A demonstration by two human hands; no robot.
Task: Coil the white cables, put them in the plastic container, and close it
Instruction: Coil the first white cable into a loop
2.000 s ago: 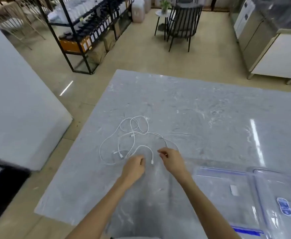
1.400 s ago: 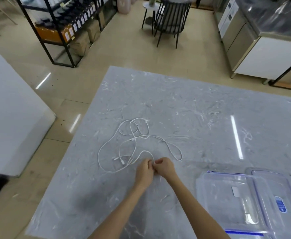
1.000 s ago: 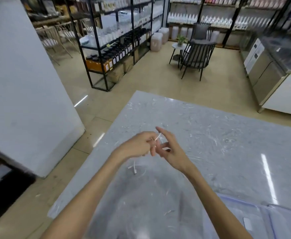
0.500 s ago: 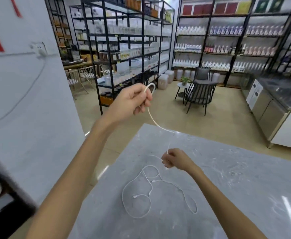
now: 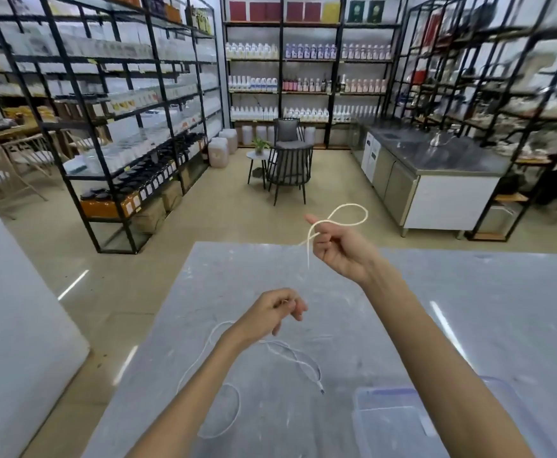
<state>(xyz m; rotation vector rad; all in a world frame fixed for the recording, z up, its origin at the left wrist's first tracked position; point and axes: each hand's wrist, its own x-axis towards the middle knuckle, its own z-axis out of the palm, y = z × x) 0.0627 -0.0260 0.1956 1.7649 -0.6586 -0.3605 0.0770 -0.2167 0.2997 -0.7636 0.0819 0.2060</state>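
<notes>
My right hand [image 5: 339, 251] is raised above the grey marble table [image 5: 488, 302] and pinches a white cable [image 5: 358, 223], which forms one small loop above the fingers with a short tail hanging below. My left hand [image 5: 268, 314] is lower and nearer, fingers pinched together on a thin stretch of the same cable. The rest of the white cables [image 5: 303, 361] lie loose in wide curves on the table under my left forearm, one plug end pointing right. The clear plastic container [image 5: 386, 424] with blue trim stands open at the bottom right, partly hidden by my right arm.
The table's far edge [image 5: 270, 244] lies just beyond my hands, its left edge beside a white wall block [image 5: 16, 325]. Past the table are black metal shelves [image 5: 121, 153], a dark chair [image 5: 290, 166] and a steel counter [image 5: 435, 173].
Half a second ago my left hand held the loop up high and my right hand was low. Now the right hand holds the loop raised and the left has dropped toward the table.
</notes>
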